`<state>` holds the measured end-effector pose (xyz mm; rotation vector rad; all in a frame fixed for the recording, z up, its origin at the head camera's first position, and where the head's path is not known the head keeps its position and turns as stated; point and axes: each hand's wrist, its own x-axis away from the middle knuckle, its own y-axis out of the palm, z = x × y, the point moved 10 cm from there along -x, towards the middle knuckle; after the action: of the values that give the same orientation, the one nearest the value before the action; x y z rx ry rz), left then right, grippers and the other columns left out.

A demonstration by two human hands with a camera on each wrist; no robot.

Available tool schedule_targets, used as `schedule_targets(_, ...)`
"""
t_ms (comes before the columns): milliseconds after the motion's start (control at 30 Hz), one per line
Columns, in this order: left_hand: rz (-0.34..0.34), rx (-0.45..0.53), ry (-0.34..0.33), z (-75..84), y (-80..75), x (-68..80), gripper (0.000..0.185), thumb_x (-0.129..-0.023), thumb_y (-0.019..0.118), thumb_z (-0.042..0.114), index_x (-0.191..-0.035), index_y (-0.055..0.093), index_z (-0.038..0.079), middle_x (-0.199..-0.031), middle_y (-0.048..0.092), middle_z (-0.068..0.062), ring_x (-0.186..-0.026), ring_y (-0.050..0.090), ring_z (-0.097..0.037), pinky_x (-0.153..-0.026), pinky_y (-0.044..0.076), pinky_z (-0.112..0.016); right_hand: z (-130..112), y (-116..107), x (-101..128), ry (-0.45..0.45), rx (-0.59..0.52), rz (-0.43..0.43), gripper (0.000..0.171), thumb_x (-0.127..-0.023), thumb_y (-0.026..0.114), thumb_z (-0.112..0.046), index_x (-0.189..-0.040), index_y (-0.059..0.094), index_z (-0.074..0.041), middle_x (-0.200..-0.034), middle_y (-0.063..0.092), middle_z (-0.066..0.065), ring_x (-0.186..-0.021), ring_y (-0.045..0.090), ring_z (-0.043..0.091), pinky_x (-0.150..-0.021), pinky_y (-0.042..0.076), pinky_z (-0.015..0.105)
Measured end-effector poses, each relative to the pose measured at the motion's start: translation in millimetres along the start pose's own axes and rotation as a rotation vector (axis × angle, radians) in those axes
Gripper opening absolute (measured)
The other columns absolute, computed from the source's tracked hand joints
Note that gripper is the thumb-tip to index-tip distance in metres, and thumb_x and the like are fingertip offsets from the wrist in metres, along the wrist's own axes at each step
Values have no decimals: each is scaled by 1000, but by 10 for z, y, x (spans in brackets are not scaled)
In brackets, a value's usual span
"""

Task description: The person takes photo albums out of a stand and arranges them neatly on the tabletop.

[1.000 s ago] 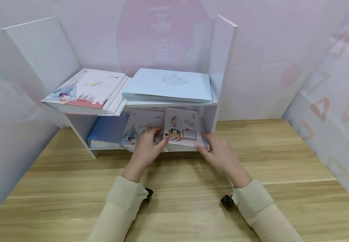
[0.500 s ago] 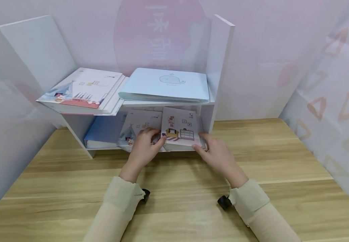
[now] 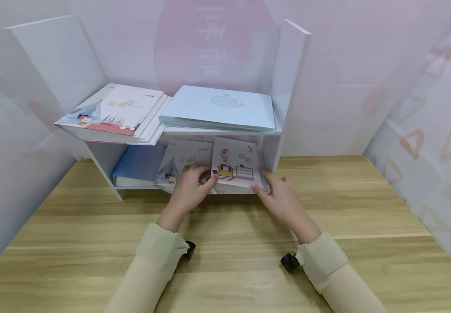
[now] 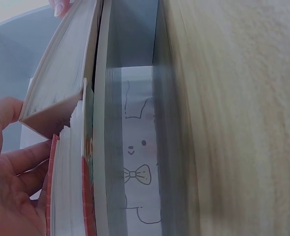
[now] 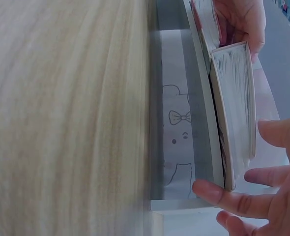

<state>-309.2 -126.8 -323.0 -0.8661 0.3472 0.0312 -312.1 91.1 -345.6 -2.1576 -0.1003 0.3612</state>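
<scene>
On the lower shelf lies a thick hardcover book (image 3: 238, 156) with a drawn dresser on its pale cover. My left hand (image 3: 190, 187) grips its left edge, thumb (image 4: 5, 110) at the cover's corner and the other fingers curled beside the spine. Fingers spread, my right hand (image 3: 285, 202) touches the opposite side; in the right wrist view its thumb is at the cover and its index finger (image 5: 233, 200) at the lower corner. A tent-cover book (image 3: 186, 152) lies left of it, partly behind my left hand. The held book's left side sits higher, overlapping that neighbour.
A white two-level shelf (image 3: 295, 65) stands on the wooden table (image 3: 225, 261). Its upper level bears a stack of white books (image 3: 119, 108) and a light blue whale book (image 3: 217, 106). A blue binder (image 3: 139, 165) lies at the lower left.
The head view has shifted slightly. Both hands and the book between them stay almost where they were on the lower shelf.
</scene>
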Motion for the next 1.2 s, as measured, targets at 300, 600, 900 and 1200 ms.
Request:
schedule_targets(300,-14,21,-16,-18,29,-10,46,-98,61,37,-126,65,1,-128,64,-17,-118,57,-36,-100,48,-51,-14,-2,-29,-1,-40,-15,63,-99,57,-46,-146,48,-6,-140,57,22,-105,60,34,-88,51,50)
schedule_targets(600,-65,197,-142,-90,63,11,48,-98,59,38,-132,62,4,-122,68,-14,-108,65,-28,-91,55,-45,-22,23,-44,5,-107,-44,64,-98,59,-42,-146,46,-1,-79,57,10,-65,47,18,-54,39,30)
schedule_targets(900,-61,277,-146,-94,63,-12,45,-99,60,33,-132,62,2,-126,67,-17,-115,65,-29,-95,54,-45,32,108,-26,107,-327,-118,71,-98,62,-37,-149,38,4,-61,49,0,-50,39,10,-44,30,22)
schedule_targets(1200,-47,296,-166,-108,49,-14,45,-98,61,30,-131,61,0,-125,67,-19,-115,65,-30,-96,54,-44,58,233,-24,182,-567,-192,76,-97,64,-25,-155,24,3,-79,66,16,-56,53,12,-50,44,24)
